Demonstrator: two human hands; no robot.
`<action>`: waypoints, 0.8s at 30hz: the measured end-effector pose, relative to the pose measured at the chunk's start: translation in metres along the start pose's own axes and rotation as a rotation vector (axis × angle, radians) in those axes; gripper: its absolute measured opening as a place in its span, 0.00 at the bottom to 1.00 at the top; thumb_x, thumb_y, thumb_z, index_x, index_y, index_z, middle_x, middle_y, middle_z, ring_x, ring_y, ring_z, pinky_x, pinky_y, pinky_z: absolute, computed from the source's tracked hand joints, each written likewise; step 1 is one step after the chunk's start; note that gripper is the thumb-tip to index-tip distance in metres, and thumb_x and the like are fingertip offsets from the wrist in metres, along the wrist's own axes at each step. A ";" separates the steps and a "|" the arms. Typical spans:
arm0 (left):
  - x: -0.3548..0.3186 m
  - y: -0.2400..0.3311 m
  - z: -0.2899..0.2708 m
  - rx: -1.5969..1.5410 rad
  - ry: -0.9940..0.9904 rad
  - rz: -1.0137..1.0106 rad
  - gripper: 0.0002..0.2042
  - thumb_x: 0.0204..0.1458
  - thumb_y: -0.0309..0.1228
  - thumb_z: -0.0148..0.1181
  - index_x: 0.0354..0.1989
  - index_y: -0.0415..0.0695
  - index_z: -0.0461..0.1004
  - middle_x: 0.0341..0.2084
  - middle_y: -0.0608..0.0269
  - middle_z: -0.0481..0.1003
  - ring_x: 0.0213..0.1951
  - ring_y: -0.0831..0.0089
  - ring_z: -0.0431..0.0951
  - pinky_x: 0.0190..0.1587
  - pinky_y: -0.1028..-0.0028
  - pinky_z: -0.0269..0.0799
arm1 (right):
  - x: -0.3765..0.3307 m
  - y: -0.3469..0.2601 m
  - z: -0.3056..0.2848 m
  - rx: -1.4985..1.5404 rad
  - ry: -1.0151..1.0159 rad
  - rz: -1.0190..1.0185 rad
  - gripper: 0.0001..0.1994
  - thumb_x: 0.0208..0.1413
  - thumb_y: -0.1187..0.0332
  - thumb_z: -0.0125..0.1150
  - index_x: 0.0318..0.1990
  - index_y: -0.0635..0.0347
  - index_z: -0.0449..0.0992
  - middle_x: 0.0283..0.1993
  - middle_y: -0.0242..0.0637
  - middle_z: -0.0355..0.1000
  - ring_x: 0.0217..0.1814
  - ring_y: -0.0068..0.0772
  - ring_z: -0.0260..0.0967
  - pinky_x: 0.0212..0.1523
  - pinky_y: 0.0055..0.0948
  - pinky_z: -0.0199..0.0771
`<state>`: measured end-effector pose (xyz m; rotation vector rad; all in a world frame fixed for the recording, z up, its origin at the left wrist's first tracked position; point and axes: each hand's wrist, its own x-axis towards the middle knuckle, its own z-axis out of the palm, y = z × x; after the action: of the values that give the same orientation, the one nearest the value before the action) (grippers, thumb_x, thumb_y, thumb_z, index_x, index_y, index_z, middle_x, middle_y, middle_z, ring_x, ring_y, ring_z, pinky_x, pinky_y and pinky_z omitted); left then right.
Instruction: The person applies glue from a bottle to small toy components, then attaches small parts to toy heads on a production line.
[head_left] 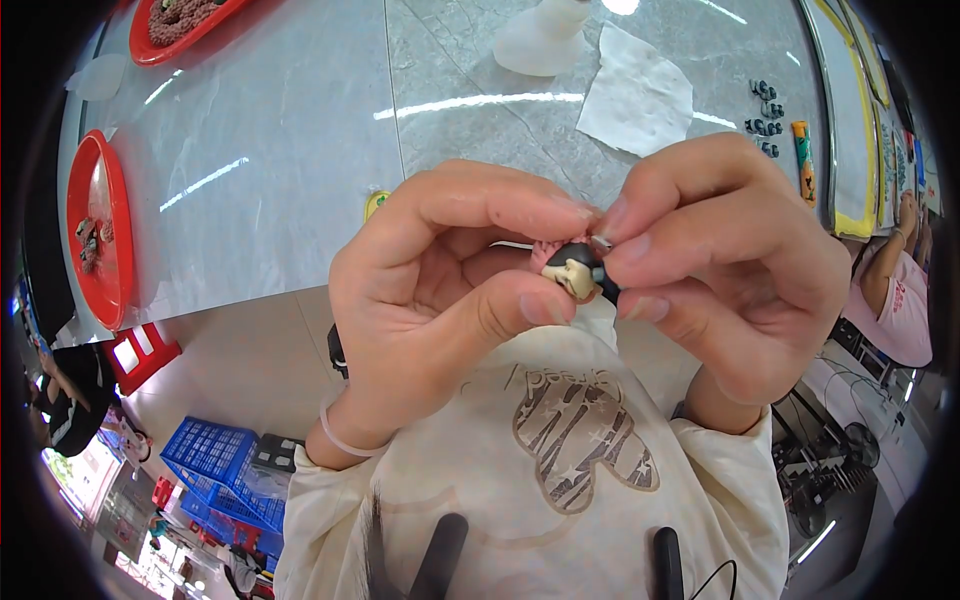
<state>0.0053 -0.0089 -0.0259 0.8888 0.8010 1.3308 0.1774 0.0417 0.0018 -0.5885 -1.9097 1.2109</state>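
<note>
Close in front of my chest, both hands meet at a small toy figure part (570, 276) with a beige, face-like front, a black section and bumpy pink bits. My left hand (400, 265) pinches it between thumb and index finger from the left. From the other side, the thumb and fingertips of my right hand (745, 240) close on a small dark piece (607, 284) against the figure part. Fingertips hide much of both pieces, so I cannot tell whether they are joined.
Several small dark parts (765, 127) lie on the grey table at the right, beside an orange-green tube (804, 165). A white cloth (637, 95) and whitish bottle (540, 45) sit farther back. A red tray (120, 215) stands left. Blue crates (205, 447) are on the floor.
</note>
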 end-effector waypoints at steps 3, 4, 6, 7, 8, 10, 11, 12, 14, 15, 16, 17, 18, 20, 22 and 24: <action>0.000 0.001 -0.001 0.042 0.027 -0.020 0.19 0.40 0.37 0.65 0.36 0.39 0.66 0.33 0.56 0.69 0.32 0.78 0.69 0.36 0.82 0.62 | -0.002 -0.006 0.009 -0.060 0.116 0.044 0.11 0.37 0.81 0.63 0.31 0.70 0.69 0.32 0.49 0.67 0.31 0.32 0.68 0.32 0.21 0.69; -0.001 0.000 -0.002 0.039 0.009 0.002 0.19 0.40 0.36 0.65 0.35 0.39 0.67 0.33 0.56 0.70 0.32 0.78 0.70 0.36 0.82 0.63 | -0.003 -0.009 0.013 -0.058 0.115 0.045 0.11 0.37 0.81 0.63 0.31 0.70 0.69 0.32 0.49 0.67 0.31 0.32 0.68 0.32 0.21 0.69; 0.000 -0.001 -0.004 0.035 -0.011 0.023 0.18 0.40 0.36 0.65 0.35 0.38 0.67 0.32 0.56 0.70 0.32 0.77 0.70 0.36 0.82 0.64 | -0.002 -0.015 0.016 -0.114 0.167 0.055 0.10 0.39 0.81 0.62 0.30 0.68 0.69 0.32 0.50 0.67 0.30 0.32 0.68 0.28 0.19 0.69; 0.001 -0.002 -0.003 0.043 -0.021 0.079 0.18 0.40 0.35 0.65 0.34 0.38 0.68 0.32 0.56 0.70 0.32 0.77 0.70 0.36 0.82 0.64 | 0.000 -0.017 0.013 -0.117 0.170 0.056 0.10 0.39 0.81 0.62 0.30 0.68 0.69 0.32 0.50 0.67 0.30 0.32 0.68 0.28 0.19 0.69; 0.002 -0.003 -0.003 0.051 -0.032 0.136 0.18 0.40 0.35 0.66 0.34 0.37 0.68 0.32 0.55 0.70 0.32 0.77 0.71 0.36 0.82 0.65 | 0.003 -0.021 0.010 -0.265 0.099 -0.013 0.09 0.40 0.82 0.61 0.30 0.67 0.69 0.32 0.50 0.67 0.30 0.31 0.69 0.26 0.19 0.69; 0.001 -0.002 -0.003 0.067 -0.025 0.148 0.17 0.39 0.35 0.66 0.34 0.37 0.68 0.31 0.55 0.70 0.31 0.76 0.71 0.35 0.82 0.66 | 0.004 -0.025 0.011 -0.397 0.018 -0.089 0.08 0.41 0.82 0.60 0.31 0.66 0.69 0.33 0.50 0.68 0.29 0.31 0.69 0.24 0.18 0.69; 0.001 0.000 -0.004 0.081 -0.025 0.162 0.17 0.39 0.34 0.66 0.33 0.37 0.69 0.31 0.55 0.70 0.31 0.76 0.71 0.35 0.82 0.66 | 0.001 -0.031 0.015 -0.349 0.087 0.020 0.09 0.41 0.83 0.59 0.31 0.66 0.69 0.32 0.50 0.68 0.28 0.30 0.69 0.23 0.18 0.69; -0.001 0.001 -0.004 0.085 -0.020 0.163 0.17 0.39 0.34 0.66 0.33 0.37 0.69 0.31 0.55 0.70 0.31 0.76 0.71 0.35 0.82 0.66 | -0.001 -0.037 0.019 -0.301 0.155 0.130 0.09 0.41 0.84 0.59 0.32 0.65 0.68 0.32 0.49 0.69 0.28 0.29 0.68 0.22 0.18 0.69; -0.005 0.008 -0.004 0.252 -0.049 0.230 0.15 0.41 0.33 0.64 0.33 0.36 0.69 0.31 0.54 0.71 0.30 0.76 0.71 0.33 0.82 0.67 | -0.002 -0.042 0.026 -0.308 0.174 0.121 0.10 0.40 0.85 0.59 0.32 0.65 0.68 0.33 0.49 0.69 0.27 0.28 0.68 0.21 0.17 0.68; -0.001 0.010 -0.008 0.272 -0.043 0.249 0.15 0.41 0.33 0.64 0.33 0.36 0.69 0.31 0.54 0.71 0.30 0.76 0.71 0.33 0.82 0.67 | 0.002 -0.041 0.028 -0.322 0.197 0.102 0.11 0.40 0.86 0.59 0.32 0.64 0.68 0.34 0.49 0.68 0.26 0.27 0.67 0.20 0.17 0.68; 0.002 0.014 -0.015 0.340 -0.056 0.321 0.15 0.42 0.32 0.63 0.34 0.35 0.70 0.31 0.54 0.71 0.29 0.77 0.71 0.33 0.82 0.67 | 0.008 -0.036 0.032 -0.304 0.192 0.075 0.11 0.40 0.86 0.59 0.32 0.64 0.68 0.34 0.49 0.68 0.26 0.27 0.67 0.20 0.17 0.68; 0.004 0.020 -0.021 0.411 -0.069 0.395 0.15 0.42 0.31 0.63 0.36 0.35 0.70 0.32 0.53 0.71 0.28 0.77 0.71 0.32 0.82 0.67 | 0.015 -0.029 0.037 -0.299 0.208 -0.015 0.12 0.38 0.86 0.59 0.32 0.63 0.68 0.35 0.48 0.68 0.25 0.26 0.67 0.20 0.17 0.67; 0.002 0.030 -0.024 0.435 -0.062 0.411 0.15 0.42 0.31 0.63 0.36 0.35 0.70 0.32 0.53 0.71 0.28 0.77 0.71 0.32 0.82 0.67 | 0.022 -0.025 0.042 -0.297 0.229 -0.100 0.13 0.37 0.86 0.60 0.32 0.62 0.69 0.36 0.47 0.67 0.23 0.26 0.66 0.19 0.16 0.67; -0.009 0.051 -0.024 0.375 0.023 0.154 0.16 0.43 0.29 0.62 0.39 0.34 0.70 0.33 0.52 0.71 0.29 0.75 0.71 0.32 0.80 0.67 | 0.026 -0.030 0.051 -0.296 0.223 -0.107 0.14 0.36 0.86 0.61 0.32 0.61 0.69 0.38 0.48 0.66 0.26 0.28 0.66 0.21 0.18 0.67; -0.011 0.060 -0.010 -0.079 0.116 -0.084 0.18 0.42 0.29 0.63 0.40 0.33 0.69 0.34 0.52 0.71 0.30 0.72 0.72 0.31 0.79 0.68 | 0.024 -0.035 0.059 -0.284 0.210 -0.125 0.14 0.36 0.85 0.62 0.32 0.60 0.69 0.40 0.48 0.65 0.28 0.30 0.66 0.23 0.20 0.68; -0.012 0.046 -0.009 -0.193 0.026 -0.029 0.18 0.40 0.29 0.64 0.38 0.33 0.69 0.34 0.53 0.71 0.31 0.69 0.73 0.30 0.76 0.69 | 0.015 -0.034 0.062 -0.542 0.316 -0.288 0.10 0.34 0.74 0.63 0.30 0.63 0.75 0.35 0.45 0.67 0.32 0.34 0.65 0.27 0.23 0.66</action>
<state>-0.0242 -0.0194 0.0106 0.7065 0.6897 1.3713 0.1187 0.0044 0.0235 -0.7032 -1.9574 0.3831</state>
